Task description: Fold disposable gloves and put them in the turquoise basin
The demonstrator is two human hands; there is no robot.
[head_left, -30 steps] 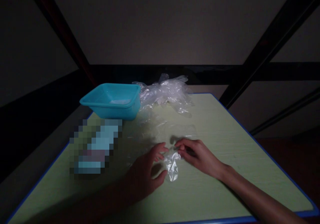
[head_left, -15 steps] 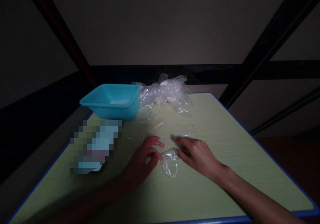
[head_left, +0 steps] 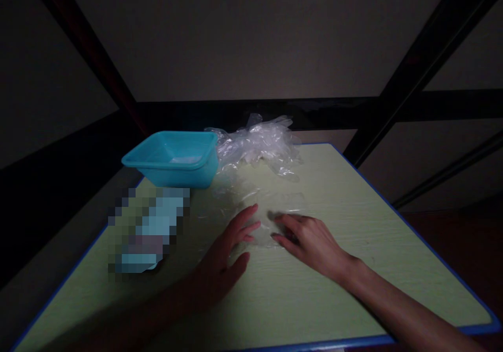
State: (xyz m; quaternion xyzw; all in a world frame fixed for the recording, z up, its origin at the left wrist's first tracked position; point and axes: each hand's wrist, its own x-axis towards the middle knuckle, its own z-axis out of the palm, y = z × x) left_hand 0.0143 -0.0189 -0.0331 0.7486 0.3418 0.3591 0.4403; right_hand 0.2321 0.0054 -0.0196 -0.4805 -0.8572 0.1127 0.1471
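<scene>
A thin, clear plastic glove point(head_left: 262, 235) lies flat on the table between my hands, its outline hard to make out against the surface. On its left side, my left hand point(head_left: 226, 252) is open, with fingers spread and thumb apart; whether it touches the plastic I cannot tell. My right hand point(head_left: 312, 242) rests at the glove's right side, thumb and forefinger apart, the thumb tip by its near edge. Beyond them, a crumpled pile of clear plastic gloves point(head_left: 261, 145) sits at the far side of the table.
A turquoise plastic basin point(head_left: 178, 175) with something whitish inside stands at the back left, against the glove pile. Nearer lies a light blue object point(head_left: 159, 226), blurred by pixelation. The pale table point(head_left: 353, 289) has a blue edge, and a wall rises behind it.
The shiny loose piece of plastic that stuck out toward me now lies back over the glove. My left hand has opened from its pinch; my right hand has barely moved.
</scene>
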